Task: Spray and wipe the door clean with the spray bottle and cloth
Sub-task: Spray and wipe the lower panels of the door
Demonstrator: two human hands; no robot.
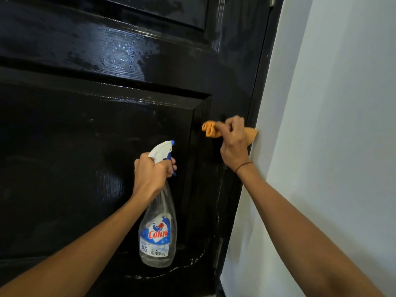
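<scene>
Head view: left hand point(151, 172) grips a Colin spray bottle point(158, 221) while right hand point(233, 144) clutches an orange cloth point(211, 130) against the glossy black door point(85, 136).

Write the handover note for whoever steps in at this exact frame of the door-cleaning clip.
Left hand grips the spray bottle by its neck, nozzle aimed at the door.
Right hand holds the bunched orange cloth against the door's right stile, near the wall.
Done: the middle rail above shows wet droplets and streaks.
Left: white smears along the lower right edge and bottom of the panel appear unwiped; spray and wipe downward.
</scene>
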